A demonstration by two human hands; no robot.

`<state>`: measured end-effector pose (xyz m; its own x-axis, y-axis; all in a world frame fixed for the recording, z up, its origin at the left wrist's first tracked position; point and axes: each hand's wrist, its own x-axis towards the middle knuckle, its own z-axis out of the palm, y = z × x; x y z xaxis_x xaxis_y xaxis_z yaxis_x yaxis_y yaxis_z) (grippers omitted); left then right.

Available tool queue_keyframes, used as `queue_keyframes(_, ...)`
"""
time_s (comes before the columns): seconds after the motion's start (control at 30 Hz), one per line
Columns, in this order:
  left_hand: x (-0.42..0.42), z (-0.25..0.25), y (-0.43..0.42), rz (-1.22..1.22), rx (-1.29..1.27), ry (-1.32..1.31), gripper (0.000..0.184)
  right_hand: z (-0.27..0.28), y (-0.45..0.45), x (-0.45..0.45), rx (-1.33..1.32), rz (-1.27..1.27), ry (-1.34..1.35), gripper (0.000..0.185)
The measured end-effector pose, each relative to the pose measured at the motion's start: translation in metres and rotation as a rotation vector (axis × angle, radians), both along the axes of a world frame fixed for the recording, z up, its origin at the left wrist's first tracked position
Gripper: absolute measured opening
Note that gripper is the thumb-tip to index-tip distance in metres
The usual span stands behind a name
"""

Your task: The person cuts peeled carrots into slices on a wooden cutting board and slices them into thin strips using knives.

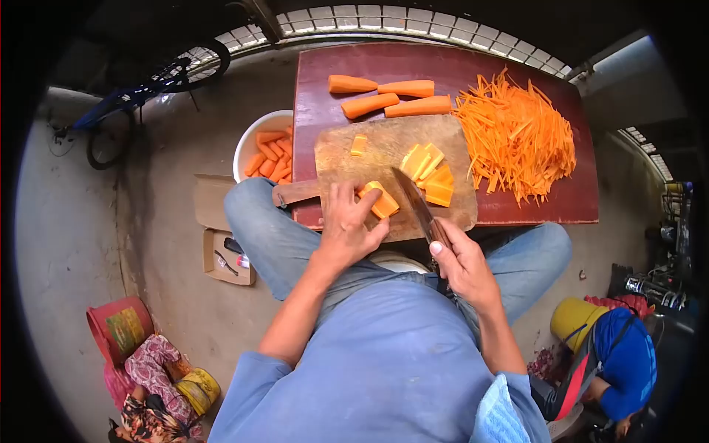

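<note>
Table (pixel 443 63), deep red, beneath a worn wooden board (pixel 388 148): for clean cutting, likely best to keep that board flat and still. At right, a heap of carrot shreds (pixel 517 140), reaching to the board's edge; worth keeping clear of the cutting. Left hand (pixel 346 221), open with fingers spread, low on the board, with index fingertip on a stack (pixel 385 207) of cut carrot; probably safer with fingertips tucked back, knuckles leading and thumb well behind. Right hand (pixel 465 262), closed around the handle of a knife (pixel 415 198), with tip pointed forward beside the slices (pixel 441 188); seemingly best drawn down in thin, even, parallel strokes, without hurrying.

Farther off, beyond both hands toward the table's far side, four thick carrots (pixel 418 107). To the right of the left hand, well apart from its fingers and close beside the blade, a loose fan of slices. Nearer, under the index fingertip and along the left hand's right side, the stack itself, lying flat on the board: touching the hand, apart from the blade, between fingers and knife. Ahead of the left hand, out of contact with any finger, one small piece (pixel 358 145).
</note>
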<state>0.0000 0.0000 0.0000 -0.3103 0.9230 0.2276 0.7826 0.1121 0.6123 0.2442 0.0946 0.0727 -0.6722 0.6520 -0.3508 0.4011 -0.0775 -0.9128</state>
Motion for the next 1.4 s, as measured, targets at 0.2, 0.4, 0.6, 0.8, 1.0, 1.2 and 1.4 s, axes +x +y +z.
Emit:
queue_keyframes(0.2,-0.014,-0.001,0.001,-0.113,0.046,-0.006,0.052,0.011,-0.004,0.002,0.109,0.057,-0.039,0.041)
queue_keyframes(0.4,-0.016,0.001,0.004,-0.153,0.048,0.04,0.056,0.011,-0.007,-0.005,0.19,0.052,0.011,0.049)
queue_keyframes(0.6,-0.014,-0.004,0.005,-0.159,0.098,0.063,0.053,0.014,-0.003,-0.01,0.173,0.118,-0.027,0.051)
queue_keyframes(0.8,-0.014,-0.004,0.002,-0.171,0.092,0.047,0.057,0.027,-0.004,-0.008,0.217,0.183,-0.117,0.05)
queue_keyframes(1.0,-0.016,-0.006,0.003,-0.196,0.104,0.053,0.059,0.025,-0.007,-0.007,0.318,0.22,-0.122,0.047)
queue_keyframes(1.2,-0.014,-0.005,0.004,-0.19,0.104,0.055,0.057,0.003,0.004,-0.04,0.346,0.255,-0.114,0.042)
queue_keyframes(1.4,-0.017,-0.004,0.003,-0.195,0.102,0.046,0.055,0.028,0.004,-0.025,0.267,0.275,-0.178,0.041)
